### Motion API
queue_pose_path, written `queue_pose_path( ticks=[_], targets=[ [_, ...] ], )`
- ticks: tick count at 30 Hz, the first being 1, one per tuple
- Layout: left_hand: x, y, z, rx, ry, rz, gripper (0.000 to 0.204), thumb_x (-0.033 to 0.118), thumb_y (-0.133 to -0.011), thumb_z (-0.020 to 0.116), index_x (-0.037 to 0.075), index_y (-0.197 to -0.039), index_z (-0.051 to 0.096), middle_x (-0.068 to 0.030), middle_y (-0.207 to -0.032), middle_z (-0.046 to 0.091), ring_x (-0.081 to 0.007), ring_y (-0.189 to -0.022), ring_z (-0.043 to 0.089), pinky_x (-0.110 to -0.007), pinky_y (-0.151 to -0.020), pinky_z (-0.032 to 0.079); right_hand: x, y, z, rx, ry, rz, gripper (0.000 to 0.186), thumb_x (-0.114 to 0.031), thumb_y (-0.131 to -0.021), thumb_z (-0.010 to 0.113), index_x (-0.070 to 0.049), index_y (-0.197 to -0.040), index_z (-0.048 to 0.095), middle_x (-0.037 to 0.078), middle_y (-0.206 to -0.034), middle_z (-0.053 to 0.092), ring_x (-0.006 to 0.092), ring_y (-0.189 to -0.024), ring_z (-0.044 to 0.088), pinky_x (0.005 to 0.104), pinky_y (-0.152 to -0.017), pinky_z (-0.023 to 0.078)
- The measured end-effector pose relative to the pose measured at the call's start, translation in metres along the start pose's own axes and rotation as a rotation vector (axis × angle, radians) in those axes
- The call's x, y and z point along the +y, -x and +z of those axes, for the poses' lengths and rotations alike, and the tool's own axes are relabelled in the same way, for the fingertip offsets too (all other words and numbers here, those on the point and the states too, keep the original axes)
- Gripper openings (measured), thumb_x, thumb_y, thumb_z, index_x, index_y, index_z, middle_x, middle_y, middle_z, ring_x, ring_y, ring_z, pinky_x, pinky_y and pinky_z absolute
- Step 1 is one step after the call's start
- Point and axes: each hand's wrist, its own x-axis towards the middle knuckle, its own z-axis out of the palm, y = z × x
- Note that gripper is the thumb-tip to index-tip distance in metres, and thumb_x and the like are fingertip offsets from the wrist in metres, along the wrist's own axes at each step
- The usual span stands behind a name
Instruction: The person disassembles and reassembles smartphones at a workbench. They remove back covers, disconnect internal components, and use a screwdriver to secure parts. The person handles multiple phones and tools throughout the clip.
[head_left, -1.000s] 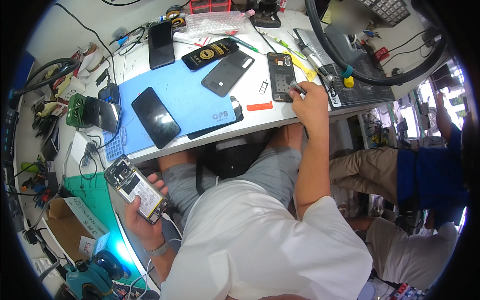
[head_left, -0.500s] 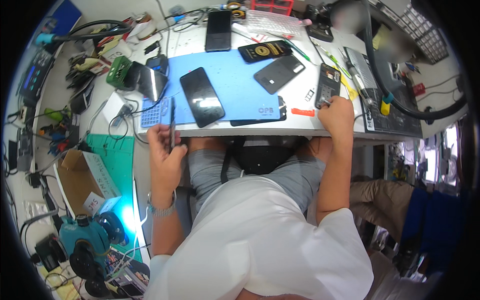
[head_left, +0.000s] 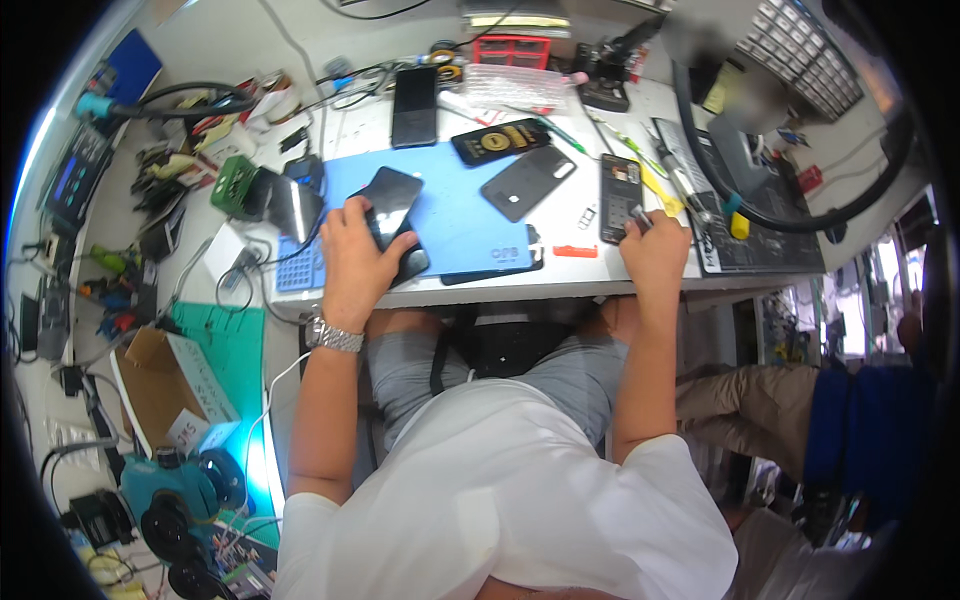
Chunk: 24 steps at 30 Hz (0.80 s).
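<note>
Blue silicone work mat (head_left: pixel 455 215) covers the middle of the white bench (head_left: pixel 560 290) in front of me, and most of what I am handling sits on it. My left hand (head_left: pixel 355 262) lies on the mat's near left part, fingers curled around a glossy black smartphone (head_left: pixel 388 205) that rests screen-up and tilted across the mat; I am grasping it from its near end, and a metal wristwatch (head_left: pixel 335 336) shows on that wrist just below the bench edge. My right hand (head_left: pixel 655 255) is at the near right edge of the bench, off the mat, fingers pinched on a small slim tool (head_left: pixel 640 217) whose tip touches the lower end of an opened phone with its circuit boards exposed (head_left: pixel 620 196). Between my hands, on the mat, lie a dark grey phone back cover (head_left: pixel 528 182) and, further away, a black phone with yellow markings (head_left: pixel 500 141). Another black smartphone (head_left: pixel 414 92) lies beyond the mat's far edge. A small red strip (head_left: pixel 575 251) sits near the bench's front edge, just beside the mat. To my left, a green block-shaped holder (head_left: pixel 236 187) stands near the mat's corner, and an open cardboard box (head_left: pixel 165 385) sits lower down on that side. A black ring lamp (head_left: pixel 790 180) arcs over the right part of the bench.
</note>
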Motion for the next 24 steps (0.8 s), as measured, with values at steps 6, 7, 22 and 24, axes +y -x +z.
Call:
queue_pose_path(
  ticks=[6, 7, 22, 24],
  targets=[
    [0.002, -0.004, 0.002, -0.042, -0.033, 0.034, 0.070, 0.036, -0.080, 0.093, 0.001, -0.130, 0.058, -0.0234, -0.123, 0.060, -0.0441, -0.112, 0.056, -0.051, -0.099, 0.047, 0.012, -0.004, 0.006, -0.002, 0.089, 0.068, 0.029, -0.021, -0.089, 0.075, 0.007, -0.095, 0.076, 0.027, -0.090, 0.074, 0.0441, -0.092, 0.069, 0.0495, -0.094, 0.047],
    [-0.002, -0.003, -0.002, -0.045, -0.061, 0.037, 0.070, 0.037, -0.081, 0.092, 0.001, -0.130, 0.059, -0.0233, -0.123, 0.060, -0.0440, -0.112, 0.055, -0.050, -0.099, 0.048, 0.014, -0.005, 0.008, -0.029, 0.085, 0.084, 0.029, -0.021, -0.089, 0.075, 0.007, -0.096, 0.076, 0.028, -0.091, 0.074, 0.0446, -0.092, 0.069, 0.0496, -0.094, 0.048],
    [0.005, 0.007, -0.010, 0.099, 0.058, 0.069, 0.075, 0.043, -0.092, 0.083, -0.004, -0.141, 0.051, -0.0248, -0.136, 0.054, -0.0444, -0.126, 0.050, -0.051, -0.110, 0.041, 0.017, -0.010, -0.001, 0.017, -0.052, 0.155, 0.031, -0.017, -0.088, 0.068, 0.010, -0.101, 0.076, 0.034, -0.092, 0.074, 0.0493, -0.089, 0.074, 0.0520, -0.084, 0.058],
    [0.023, 0.014, -0.016, 0.113, 0.198, 0.008, 0.072, 0.038, -0.096, 0.081, -0.003, -0.145, 0.048, -0.0222, -0.139, 0.054, -0.0369, -0.132, 0.052, -0.047, -0.112, 0.044, 0.021, -0.007, -0.004, 0.027, -0.087, 0.114, 0.031, -0.018, -0.090, 0.068, 0.009, -0.103, 0.076, 0.032, -0.091, 0.074, 0.0473, -0.090, 0.074, 0.0500, -0.083, 0.058]
  ],
)
